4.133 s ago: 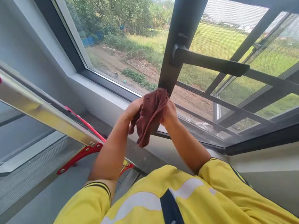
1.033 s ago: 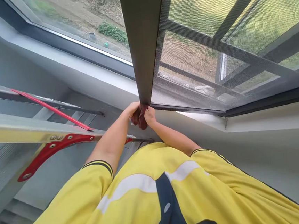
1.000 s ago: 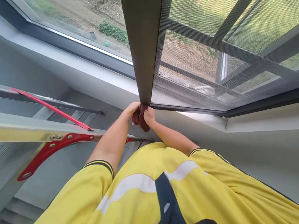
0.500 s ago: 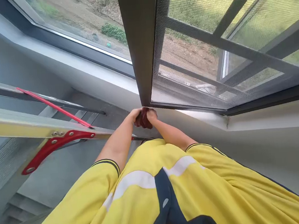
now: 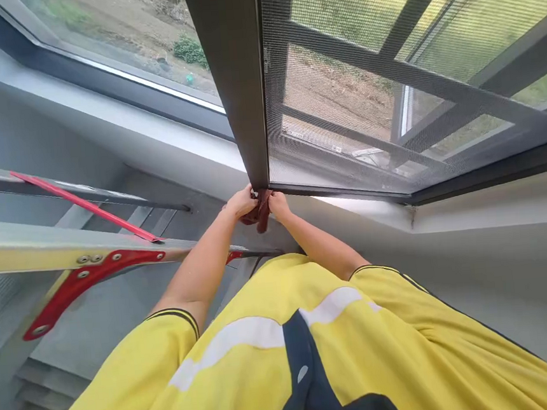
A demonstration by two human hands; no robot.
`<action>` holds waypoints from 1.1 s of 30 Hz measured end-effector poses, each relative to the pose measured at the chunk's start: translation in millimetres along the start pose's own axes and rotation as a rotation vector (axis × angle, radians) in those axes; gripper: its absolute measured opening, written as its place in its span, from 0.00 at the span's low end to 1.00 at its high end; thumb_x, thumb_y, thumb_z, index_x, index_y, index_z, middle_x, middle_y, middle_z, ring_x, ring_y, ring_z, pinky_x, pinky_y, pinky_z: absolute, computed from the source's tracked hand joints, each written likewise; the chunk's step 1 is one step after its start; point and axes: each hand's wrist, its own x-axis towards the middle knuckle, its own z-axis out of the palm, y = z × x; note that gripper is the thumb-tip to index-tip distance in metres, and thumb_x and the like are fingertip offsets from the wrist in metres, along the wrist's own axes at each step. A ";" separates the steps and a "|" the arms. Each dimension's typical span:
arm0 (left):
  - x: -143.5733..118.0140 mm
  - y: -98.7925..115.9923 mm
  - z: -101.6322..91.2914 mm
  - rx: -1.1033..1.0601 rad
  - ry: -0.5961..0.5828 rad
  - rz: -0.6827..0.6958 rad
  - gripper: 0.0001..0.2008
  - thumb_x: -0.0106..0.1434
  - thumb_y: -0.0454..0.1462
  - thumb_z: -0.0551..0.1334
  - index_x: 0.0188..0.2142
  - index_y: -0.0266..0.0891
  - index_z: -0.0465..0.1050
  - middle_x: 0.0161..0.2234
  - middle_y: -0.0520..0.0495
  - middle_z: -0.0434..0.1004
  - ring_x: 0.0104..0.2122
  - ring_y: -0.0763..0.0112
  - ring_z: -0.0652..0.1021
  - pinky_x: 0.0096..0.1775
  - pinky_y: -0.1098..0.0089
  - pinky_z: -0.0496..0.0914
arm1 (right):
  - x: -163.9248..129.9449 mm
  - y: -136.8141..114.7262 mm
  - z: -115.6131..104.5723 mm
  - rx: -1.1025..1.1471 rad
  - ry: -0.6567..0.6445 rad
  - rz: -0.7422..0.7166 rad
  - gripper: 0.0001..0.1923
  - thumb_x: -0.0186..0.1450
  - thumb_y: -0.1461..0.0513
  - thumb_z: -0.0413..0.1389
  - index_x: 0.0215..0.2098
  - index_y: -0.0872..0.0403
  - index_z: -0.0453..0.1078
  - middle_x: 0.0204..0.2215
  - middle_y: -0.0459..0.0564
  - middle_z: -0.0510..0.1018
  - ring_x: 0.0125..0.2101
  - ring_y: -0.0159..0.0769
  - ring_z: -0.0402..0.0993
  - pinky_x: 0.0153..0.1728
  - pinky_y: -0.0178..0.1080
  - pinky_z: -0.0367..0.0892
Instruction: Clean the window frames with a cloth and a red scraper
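A dark red cloth [image 5: 261, 214] is bunched between my two hands, just under the lower corner of the dark window frame [image 5: 238, 80]. My left hand [image 5: 241, 203] is closed around the cloth's left side, close to the foot of the upright. From the other side my right hand [image 5: 279, 205] pinches the cloth, its fingers against the frame's bottom edge. The mesh screen [image 5: 339, 78] is set in this frame, to the right of the upright. Parts of the fingers are hidden behind the cloth and frame.
On the left stands a metal ladder [image 5: 28, 242] with a red brace [image 5: 96, 262] and a red strip [image 5: 86, 205]. Concrete stairs [image 5: 50, 384] descend below it. A fixed window [image 5: 135, 51] is at the upper left, and a white sill [image 5: 484, 209] runs along the right wall.
My hands have moved slightly apart, spreading the cloth, and up closer to the frame corner. The view has shifted a little, so the frame and ladder appear further left.
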 end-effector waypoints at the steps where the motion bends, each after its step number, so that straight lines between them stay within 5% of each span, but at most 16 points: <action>1: 0.9 4.5 -2.8 0.034 -0.024 0.036 0.26 0.45 0.37 0.66 0.47 0.46 0.72 0.29 0.47 0.77 0.37 0.54 0.77 0.40 0.64 0.68 | 0.1 -2.6 -2.2 0.027 -0.005 0.025 0.14 0.58 0.57 0.50 0.24 0.59 0.70 0.17 0.43 0.67 0.21 0.27 0.61 0.23 0.30 0.61; 4: -1.9 15.5 -5.9 0.031 -0.038 0.077 0.21 0.47 0.37 0.64 0.44 0.45 0.74 0.33 0.47 0.79 0.38 0.54 0.77 0.40 0.65 0.68 | -12.2 -6.5 -22.7 0.138 0.064 0.067 0.15 0.58 0.57 0.49 0.31 0.60 0.72 0.19 0.43 0.70 0.21 0.28 0.63 0.24 0.31 0.61; 7: -8.9 21.6 0.4 -0.050 -0.036 0.086 0.21 0.49 0.37 0.62 0.46 0.43 0.73 0.39 0.48 0.79 0.40 0.58 0.77 0.40 0.67 0.69 | -32.2 -8.0 -51.0 0.051 0.224 -0.072 0.19 0.61 0.55 0.47 0.38 0.60 0.73 0.25 0.47 0.75 0.25 0.30 0.67 0.28 0.32 0.64; 13: -11.5 21.5 19.8 -0.182 0.024 -0.016 0.27 0.51 0.39 0.63 0.52 0.39 0.66 0.38 0.44 0.79 0.37 0.58 0.78 0.37 0.65 0.71 | -27.0 -26.5 -50.9 -0.983 0.077 -0.361 0.13 0.64 0.60 0.49 0.36 0.56 0.74 0.31 0.54 0.78 0.31 0.35 0.72 0.32 0.33 0.59; 17: -4.9 25.3 18.9 -0.181 0.049 -0.057 0.26 0.49 0.39 0.65 0.49 0.40 0.67 0.39 0.43 0.78 0.38 0.56 0.77 0.38 0.64 0.71 | -16.2 -28.2 -71.4 -1.228 0.025 -0.496 0.14 0.65 0.62 0.46 0.36 0.57 0.74 0.32 0.56 0.78 0.31 0.35 0.72 0.31 0.33 0.56; 21: -4.7 32.7 26.4 -0.190 0.106 -0.101 0.28 0.47 0.39 0.66 0.48 0.39 0.65 0.40 0.42 0.78 0.40 0.55 0.77 0.38 0.63 0.71 | -33.8 -12.5 -133.9 -1.275 0.254 -0.349 0.15 0.64 0.63 0.46 0.31 0.59 0.74 0.26 0.55 0.77 0.27 0.33 0.70 0.28 0.33 0.53; 23: -7.7 34.5 33.3 -0.219 0.130 -0.109 0.28 0.48 0.39 0.65 0.50 0.39 0.63 0.42 0.42 0.77 0.40 0.58 0.77 0.37 0.66 0.71 | -39.2 -10.7 -145.0 -1.284 0.363 -0.272 0.15 0.64 0.64 0.46 0.31 0.60 0.74 0.25 0.56 0.76 0.25 0.34 0.69 0.28 0.34 0.52; 25: -11.0 34.2 37.1 -0.240 0.137 -0.114 0.30 0.48 0.38 0.64 0.52 0.39 0.61 0.42 0.42 0.77 0.39 0.59 0.77 0.35 0.67 0.71 | -36.3 -17.8 -128.2 -1.291 0.340 -0.305 0.15 0.64 0.65 0.46 0.31 0.61 0.73 0.25 0.57 0.76 0.25 0.34 0.69 0.28 0.34 0.52; 30: -12.4 27.4 24.7 -0.246 0.060 -0.098 0.27 0.48 0.40 0.64 0.49 0.41 0.65 0.35 0.46 0.78 0.33 0.60 0.78 0.32 0.67 0.71 | -13.9 -47.0 -41.6 -1.285 0.008 -0.602 0.15 0.65 0.65 0.44 0.36 0.60 0.73 0.30 0.57 0.78 0.29 0.35 0.70 0.31 0.36 0.53; 33: -7.3 25.2 18.3 -0.198 0.067 -0.100 0.26 0.46 0.41 0.66 0.46 0.41 0.66 0.36 0.45 0.78 0.36 0.57 0.78 0.34 0.66 0.70 | -12.7 -43.2 -58.3 -1.285 0.004 -0.597 0.15 0.65 0.64 0.44 0.35 0.58 0.73 0.30 0.55 0.78 0.29 0.34 0.70 0.31 0.36 0.52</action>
